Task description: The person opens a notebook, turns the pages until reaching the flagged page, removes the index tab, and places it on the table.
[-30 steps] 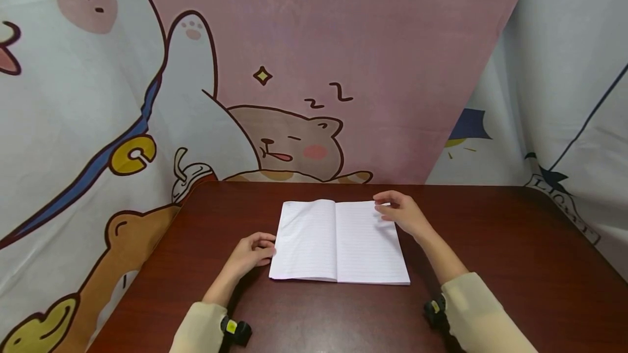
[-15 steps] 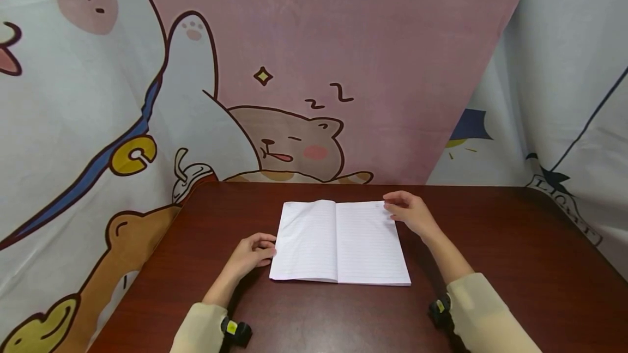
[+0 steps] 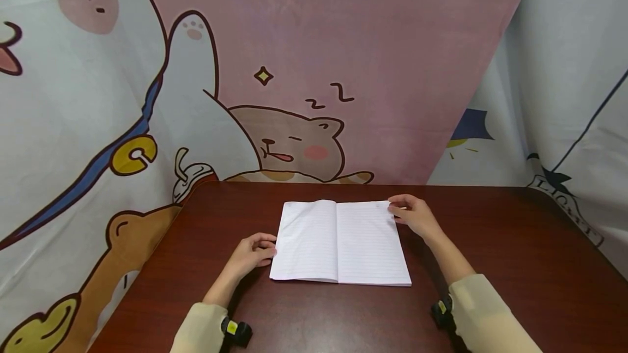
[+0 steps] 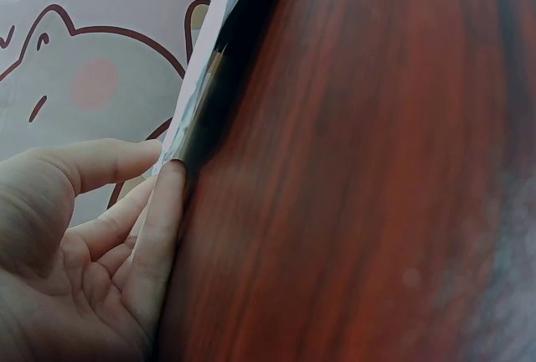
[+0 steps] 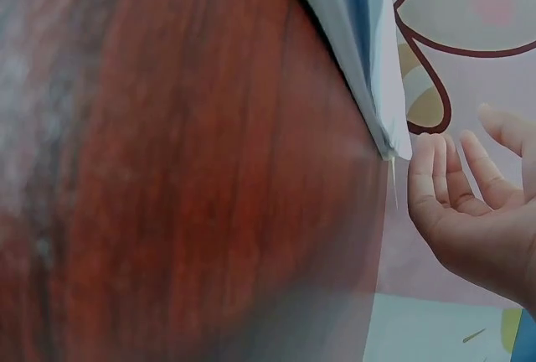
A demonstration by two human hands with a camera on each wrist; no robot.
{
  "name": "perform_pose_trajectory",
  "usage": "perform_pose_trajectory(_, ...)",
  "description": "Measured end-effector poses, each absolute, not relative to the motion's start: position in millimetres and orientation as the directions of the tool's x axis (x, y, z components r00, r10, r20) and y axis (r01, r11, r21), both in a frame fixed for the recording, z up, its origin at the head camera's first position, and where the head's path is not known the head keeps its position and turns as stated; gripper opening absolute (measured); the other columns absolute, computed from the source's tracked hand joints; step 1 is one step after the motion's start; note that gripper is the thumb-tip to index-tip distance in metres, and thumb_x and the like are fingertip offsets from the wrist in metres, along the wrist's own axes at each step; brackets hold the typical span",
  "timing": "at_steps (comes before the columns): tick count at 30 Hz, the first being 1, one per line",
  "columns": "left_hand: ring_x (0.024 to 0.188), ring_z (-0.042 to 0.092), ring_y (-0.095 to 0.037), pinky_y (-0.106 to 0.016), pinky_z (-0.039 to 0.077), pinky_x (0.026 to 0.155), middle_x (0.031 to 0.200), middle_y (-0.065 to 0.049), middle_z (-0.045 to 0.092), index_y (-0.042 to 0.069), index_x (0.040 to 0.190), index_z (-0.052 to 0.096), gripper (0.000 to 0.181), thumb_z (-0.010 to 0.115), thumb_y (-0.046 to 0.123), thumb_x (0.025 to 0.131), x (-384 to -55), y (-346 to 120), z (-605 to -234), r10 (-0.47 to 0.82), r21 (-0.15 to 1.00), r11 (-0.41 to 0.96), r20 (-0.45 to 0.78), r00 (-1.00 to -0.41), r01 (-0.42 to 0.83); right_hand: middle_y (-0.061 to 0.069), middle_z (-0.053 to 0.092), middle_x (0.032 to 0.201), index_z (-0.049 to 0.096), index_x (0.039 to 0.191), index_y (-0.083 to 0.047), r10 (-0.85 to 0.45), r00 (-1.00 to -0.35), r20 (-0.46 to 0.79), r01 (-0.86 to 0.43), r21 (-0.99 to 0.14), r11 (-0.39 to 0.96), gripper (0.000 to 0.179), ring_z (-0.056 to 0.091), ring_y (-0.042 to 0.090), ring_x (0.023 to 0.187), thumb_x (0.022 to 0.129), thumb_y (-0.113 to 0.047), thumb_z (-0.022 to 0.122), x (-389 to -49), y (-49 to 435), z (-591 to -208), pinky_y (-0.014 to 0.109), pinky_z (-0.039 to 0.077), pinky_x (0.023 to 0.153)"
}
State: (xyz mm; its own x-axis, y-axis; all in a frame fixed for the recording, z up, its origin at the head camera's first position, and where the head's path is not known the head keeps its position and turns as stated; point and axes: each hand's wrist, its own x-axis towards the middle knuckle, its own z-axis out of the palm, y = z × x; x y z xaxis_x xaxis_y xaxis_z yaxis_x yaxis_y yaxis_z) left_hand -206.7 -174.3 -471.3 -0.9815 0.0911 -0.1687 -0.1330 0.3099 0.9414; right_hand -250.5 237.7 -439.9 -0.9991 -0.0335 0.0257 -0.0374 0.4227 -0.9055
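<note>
Left hand (image 3: 249,256) comes first, fingers relaxed and bent, tips meeting the near-side half of the notebook's (image 3: 370,249) left edge, probably to keep the book from sliding. Next lies that ruled notebook, on the worktop (image 3: 314,317) between the two hands, spread open so both pages face the person; its left page bows a little, which may be why a hand stays close. Last, the right hand (image 3: 416,217) sits loosely curved, gripping nothing, at the far right corner, seemingly guarding it; whether it touches, I cannot tell.
</note>
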Motion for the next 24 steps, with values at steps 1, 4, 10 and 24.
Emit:
perform_pose_trajectory(1,0.082,0.063,-0.012,-0.034,0.061,0.076,0.101,-0.012,0.066,-0.004,0.118,0.064,0.032,0.071,0.006,0.088,-206.8,-174.3,-471.5,0.091,0.941,0.311,-0.168,-0.981,-0.133,0.027,0.059,0.122,0.055,0.130,0.009,-0.034,-0.999,0.025,-0.037,-0.905,0.424,0.038,0.063,0.025,0.105,0.099,-0.012,0.061,-250.7,238.1,-440.5,0.037,0.059,0.087)
perform_pose_trajectory(4,0.082,0.063,-0.011,-0.034,0.060,0.076,0.101,-0.013,0.066,-0.004,0.119,0.064,0.032,0.071,0.006,0.089,-206.1,-174.1,-470.2,0.094,0.941,0.313,-0.168,-0.981,-0.131,0.028,0.059,0.124,0.055,0.130,0.010,-0.036,-0.999,0.018,-0.032,-0.902,0.431,0.038,0.063,0.028,0.107,0.099,-0.012,0.060,-251.4,238.9,-442.1,0.037,0.059,0.087)
perform_pose_trajectory(10,0.082,0.062,-0.011,-0.034,0.060,0.076,0.102,-0.013,0.066,-0.003,0.119,0.064,0.033,0.071,0.007,0.089,-204.9,-173.2,-468.6,0.092,0.938,0.318,-0.172,-0.981,-0.135,0.030,0.057,0.127,0.054,0.132,0.010,-0.036,-0.999,-0.014,-0.003,-0.897,0.443,0.040,0.064,0.036,0.111,0.100,-0.014,0.059,-251.9,241.7,-444.7,0.038,0.059,0.088)
perform_pose_trajectory(24,0.082,0.062,-0.012,-0.036,0.061,0.076,0.105,-0.017,0.065,-0.005,0.121,0.062,0.035,0.071,0.006,0.089,-204.1,-171.1,-468.9,0.097,0.937,0.326,-0.165,-0.982,-0.125,0.028,0.059,0.122,0.054,0.132,0.010,-0.041,-0.997,-0.059,0.034,-0.890,0.455,0.041,0.065,0.033,0.110,0.100,-0.015,0.060,-252.2,248.3,-451.6,0.039,0.058,0.089)
